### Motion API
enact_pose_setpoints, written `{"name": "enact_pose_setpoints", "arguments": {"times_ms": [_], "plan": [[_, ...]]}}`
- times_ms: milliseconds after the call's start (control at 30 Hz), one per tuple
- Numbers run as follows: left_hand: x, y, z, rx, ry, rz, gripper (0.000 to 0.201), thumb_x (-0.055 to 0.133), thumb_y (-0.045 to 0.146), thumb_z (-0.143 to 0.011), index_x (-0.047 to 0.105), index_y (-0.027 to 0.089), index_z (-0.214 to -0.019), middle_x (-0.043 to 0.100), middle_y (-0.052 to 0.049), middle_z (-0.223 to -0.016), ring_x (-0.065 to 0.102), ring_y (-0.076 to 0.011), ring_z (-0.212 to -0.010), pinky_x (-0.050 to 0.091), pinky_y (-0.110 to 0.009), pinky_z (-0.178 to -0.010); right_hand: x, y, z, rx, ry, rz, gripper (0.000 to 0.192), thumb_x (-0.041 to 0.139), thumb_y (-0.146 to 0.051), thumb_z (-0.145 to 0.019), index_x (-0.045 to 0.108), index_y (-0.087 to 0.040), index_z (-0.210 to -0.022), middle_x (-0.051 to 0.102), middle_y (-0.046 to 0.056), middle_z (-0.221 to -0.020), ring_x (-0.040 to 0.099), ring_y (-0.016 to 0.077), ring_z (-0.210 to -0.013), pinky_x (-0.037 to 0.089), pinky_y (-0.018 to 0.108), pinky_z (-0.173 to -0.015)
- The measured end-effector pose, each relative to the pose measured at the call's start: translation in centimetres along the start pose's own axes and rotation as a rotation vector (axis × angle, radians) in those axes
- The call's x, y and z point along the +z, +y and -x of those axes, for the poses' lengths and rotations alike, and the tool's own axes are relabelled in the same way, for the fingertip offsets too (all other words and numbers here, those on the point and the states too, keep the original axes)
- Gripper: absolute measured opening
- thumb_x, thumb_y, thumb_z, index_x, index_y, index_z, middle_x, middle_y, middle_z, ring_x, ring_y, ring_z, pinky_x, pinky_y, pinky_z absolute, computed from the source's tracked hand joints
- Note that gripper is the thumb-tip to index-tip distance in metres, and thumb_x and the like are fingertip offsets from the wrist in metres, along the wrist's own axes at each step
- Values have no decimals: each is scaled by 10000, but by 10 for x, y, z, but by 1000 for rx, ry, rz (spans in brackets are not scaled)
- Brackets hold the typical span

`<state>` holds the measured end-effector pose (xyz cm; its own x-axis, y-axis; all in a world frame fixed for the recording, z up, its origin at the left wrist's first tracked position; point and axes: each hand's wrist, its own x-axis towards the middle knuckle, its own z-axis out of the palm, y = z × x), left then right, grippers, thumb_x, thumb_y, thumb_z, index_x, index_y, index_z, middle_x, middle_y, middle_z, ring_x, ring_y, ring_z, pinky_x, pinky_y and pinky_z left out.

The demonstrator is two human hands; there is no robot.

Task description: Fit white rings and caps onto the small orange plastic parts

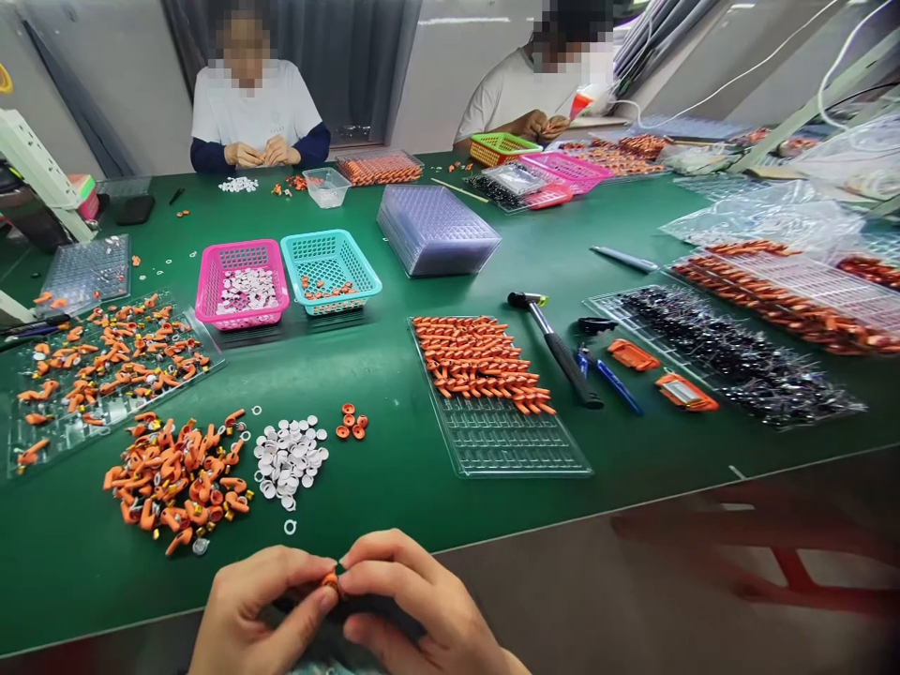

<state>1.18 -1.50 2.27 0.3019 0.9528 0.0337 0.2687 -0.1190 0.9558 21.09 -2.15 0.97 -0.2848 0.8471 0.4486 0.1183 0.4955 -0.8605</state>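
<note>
At the near table edge, my left hand (257, 605) pinches a small orange earbud part (330, 583) between thumb and forefinger. The fingertips of my right hand (414, 595) close on the same part from the other side, so most of it is hidden. Just beyond lie a heap of orange earbud pieces (179, 478) with yellow and metal bits, a pile of white round discs (290, 459), several orange caps (352, 422) and a loose white ring (291, 527).
Right of centre, a clear tray (513, 441) holds rows of orange earbud pieces. A hammer (555, 347), a blue pen-like tool (619, 386) and a tray of black wired parts (738, 356) lie beyond. Pink (211, 314) and blue (337, 305) baskets stand mid-table. Two people work opposite.
</note>
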Motion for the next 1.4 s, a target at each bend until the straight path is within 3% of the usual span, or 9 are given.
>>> {"name": "enact_pose_setpoints", "arguments": {"times_ms": [167,400,600,767,967,1200,1300,1400], "plan": [[0,4,-3,147,47,-86,260,722,76,-779,775,264,-949,797,-26,-803,748,-184,-680,594,-195,-632,1,0,0,14,11,31,270,602,-67,-893,630,-212,-1119,675,85,-967,688,182,-867,603,259,-779],[10,4,-1,141,205,-39,268,732,89,-757,793,294,-918,788,-15,-779,730,-180,-665,576,-201,-632,11,4,0,-45,105,99,314,593,-9,-856,630,-215,-1090,712,79,-931,711,182,-828,619,250,-752],[15,4,-1,190,254,-83,297,733,72,-753,783,301,-935,792,-2,-800,728,-170,-678,565,-194,-659,15,3,0,-39,146,93,363,593,34,-808,623,-214,-1071,714,79,-938,715,183,-837,620,260,-759],[11,-2,-1,290,227,-148,334,708,58,-781,763,297,-1008,797,-11,-846,744,-177,-712,586,-200,-670,15,4,-1,-26,139,58,317,620,-3,-824,632,-216,-1059,720,78,-936,717,182,-832,623,262,-752],[3,-14,6,485,145,-388,512,664,33,-803,668,290,-1245,794,-56,-1020,763,-202,-847,608,-233,-764,19,6,1,27,223,-9,358,619,18,-775,636,-228,-1035,735,58,-899,722,181,-803,623,266,-737],[-3,-11,9,581,114,-647,532,649,21,-794,651,236,-1280,781,-107,-1073,762,-233,-899,582,-265,-845,22,4,0,57,287,5,326,626,20,-765,663,-221,-982,757,62,-900,739,188,-813,622,256,-749],[-2,-6,4,567,141,-545,528,677,9,-772,670,242,-1245,795,-89,-1024,767,-218,-850,590,-239,-807,22,2,-1,14,287,32,351,633,39,-759,670,-218,-995,765,63,-912,746,186,-821,623,248,-763],[1,1,-2,428,180,-318,420,707,21,-770,727,279,-1101,803,-28,-876,760,-182,-724,600,-195,-682,21,2,-2,-21,284,51,373,638,52,-760,674,-215,-1018,770,72,-924,753,191,-823,630,248,-766]]}}
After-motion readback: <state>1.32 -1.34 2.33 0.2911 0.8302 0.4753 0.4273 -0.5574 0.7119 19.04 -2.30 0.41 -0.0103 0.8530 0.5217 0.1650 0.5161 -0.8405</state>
